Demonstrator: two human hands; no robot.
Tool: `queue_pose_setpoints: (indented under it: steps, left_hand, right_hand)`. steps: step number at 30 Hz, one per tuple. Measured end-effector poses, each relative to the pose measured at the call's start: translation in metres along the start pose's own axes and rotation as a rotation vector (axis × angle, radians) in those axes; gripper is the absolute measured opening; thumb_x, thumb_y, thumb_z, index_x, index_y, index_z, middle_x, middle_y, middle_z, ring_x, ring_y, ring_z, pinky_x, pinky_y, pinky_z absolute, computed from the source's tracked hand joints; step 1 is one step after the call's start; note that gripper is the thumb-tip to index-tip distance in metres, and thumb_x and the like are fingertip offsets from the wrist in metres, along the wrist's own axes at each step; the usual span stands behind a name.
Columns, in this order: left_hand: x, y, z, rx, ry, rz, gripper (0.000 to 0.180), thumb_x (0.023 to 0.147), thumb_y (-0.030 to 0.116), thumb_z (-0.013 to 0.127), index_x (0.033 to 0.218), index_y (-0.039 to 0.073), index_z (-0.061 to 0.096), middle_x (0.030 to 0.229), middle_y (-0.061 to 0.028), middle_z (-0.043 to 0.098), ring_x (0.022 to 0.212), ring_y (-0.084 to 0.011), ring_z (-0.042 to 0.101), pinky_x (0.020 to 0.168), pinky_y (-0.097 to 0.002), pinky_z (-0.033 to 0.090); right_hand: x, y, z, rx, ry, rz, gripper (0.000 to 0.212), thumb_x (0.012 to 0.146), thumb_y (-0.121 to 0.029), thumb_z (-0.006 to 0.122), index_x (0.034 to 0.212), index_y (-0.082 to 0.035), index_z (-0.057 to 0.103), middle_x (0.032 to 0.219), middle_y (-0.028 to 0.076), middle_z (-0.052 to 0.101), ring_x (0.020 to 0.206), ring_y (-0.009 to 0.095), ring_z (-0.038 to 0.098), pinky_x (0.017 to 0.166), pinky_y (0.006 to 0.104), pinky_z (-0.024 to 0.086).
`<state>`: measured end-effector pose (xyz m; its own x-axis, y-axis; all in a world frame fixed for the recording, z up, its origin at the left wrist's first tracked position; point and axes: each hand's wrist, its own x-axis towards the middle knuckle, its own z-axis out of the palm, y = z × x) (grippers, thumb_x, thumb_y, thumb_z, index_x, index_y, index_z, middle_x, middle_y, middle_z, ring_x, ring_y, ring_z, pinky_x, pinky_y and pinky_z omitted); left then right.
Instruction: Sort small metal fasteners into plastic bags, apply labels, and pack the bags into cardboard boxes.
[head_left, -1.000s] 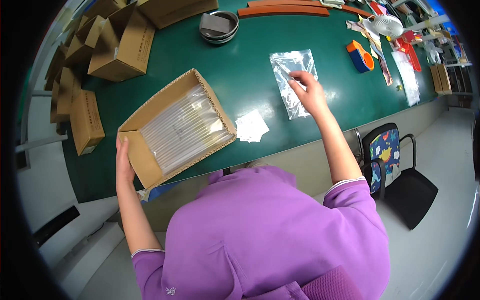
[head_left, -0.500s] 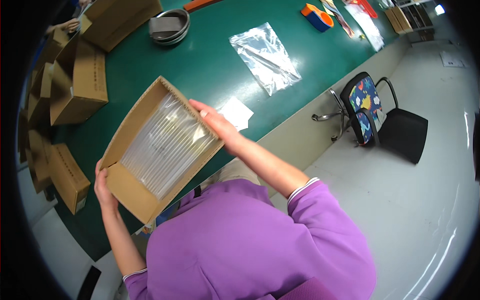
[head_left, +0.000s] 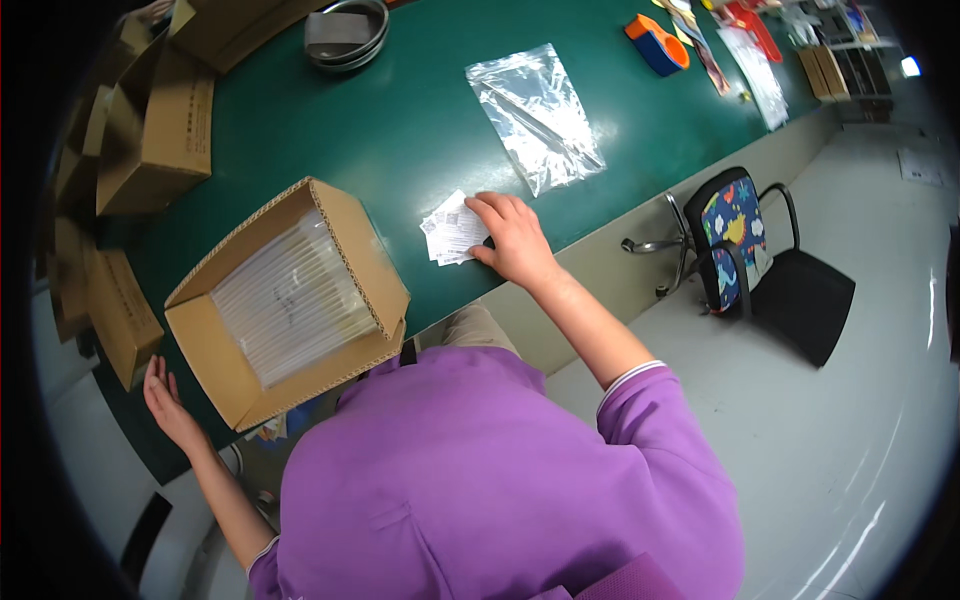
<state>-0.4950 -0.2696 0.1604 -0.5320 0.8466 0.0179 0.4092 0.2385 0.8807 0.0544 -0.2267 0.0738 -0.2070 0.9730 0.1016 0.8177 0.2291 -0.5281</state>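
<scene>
An open cardboard box (head_left: 372,262) rests at the table's near edge, tilted toward me in view. Inside lies a layer of clear, thin tubes or sticks (head_left: 295,295) in clear plastic wrap. My left hand (head_left: 172,408) is off the box, just beyond its lower left corner, with its fingers stretched out and empty. To the right of the box, my right hand (head_left: 515,238) reaches over a few white printed paper slips (head_left: 450,232). Its fingertips touch their right side, thumb and fingers spread apart. A small dark thing shows partly beneath the palm.
A flat clear plastic bag (head_left: 537,120) lies beyond the slips. Metal bowls (head_left: 348,50) stand at the back, and an orange and blue tape dispenser (head_left: 660,45) farther right. Several cardboard boxes (head_left: 160,140) crowd the left side. A chair (head_left: 765,250) is on the floor at right.
Both hands have let go of the box, which has come down from the hands to the table edge. My right hand has moved right to the paper slips; the left has drawn down and left.
</scene>
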Motion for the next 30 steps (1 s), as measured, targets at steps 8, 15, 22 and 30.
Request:
queue_pose_setpoints:
  steps: [8, 15, 22, 30]
  left_hand:
    - [-0.173, -0.099, -0.058, 0.002, 0.337, -0.356, 0.036, 0.101, 0.03, 0.041, 0.121, 0.002, 0.051, 0.127, -0.0107, 0.054, 0.118, -0.0207, 0.052, 0.1, -0.0355, 0.039]
    - [-0.282, -0.09, 0.032, -0.123, 0.233, -0.499, 0.029, 0.099, 0.028, 0.046, 0.114, 0.005, 0.055, 0.111, -0.0062, 0.062, 0.107, -0.0178, 0.057, 0.095, -0.033, 0.041]
    - [-0.272, 0.007, 0.166, -0.017, -0.576, -0.126, 0.02, 0.094, 0.015, 0.054, 0.108, 0.003, 0.063, 0.107, -0.0095, 0.063, 0.102, -0.0212, 0.059, 0.094, -0.0323, 0.044]
    - [-0.222, 0.053, 0.315, 0.415, -0.808, 0.638, 0.053, 0.084, 0.017, 0.062, 0.134, 0.009, 0.046, 0.149, -0.0117, 0.027, 0.14, -0.0332, 0.02, 0.114, -0.0454, 0.02]
  right_hand:
    - [0.038, 0.03, 0.017, -0.006, -0.389, 0.019, 0.068, 0.062, -0.011, 0.078, 0.124, -0.009, 0.048, 0.104, 0.015, 0.059, 0.1, 0.031, 0.058, 0.085, 0.0409, 0.047]
    - [0.026, 0.077, 0.011, 0.476, -0.268, 0.498, 0.034, 0.077, -0.02, 0.072, 0.104, -0.002, 0.06, 0.085, 0.012, 0.067, 0.072, 0.02, 0.064, 0.068, 0.033, 0.05]
    - [0.031, 0.077, -0.011, 0.911, -0.097, 0.834, 0.019, 0.093, -0.015, 0.055, 0.104, -0.001, 0.059, 0.092, 0.005, 0.066, 0.068, 0.009, 0.062, 0.058, 0.0193, 0.048]
    - [0.046, 0.058, -0.018, 0.493, -0.178, 0.532, 0.031, 0.083, -0.027, 0.066, 0.096, 0.001, 0.065, 0.09, 0.01, 0.067, 0.084, 0.019, 0.064, 0.074, 0.0323, 0.048]
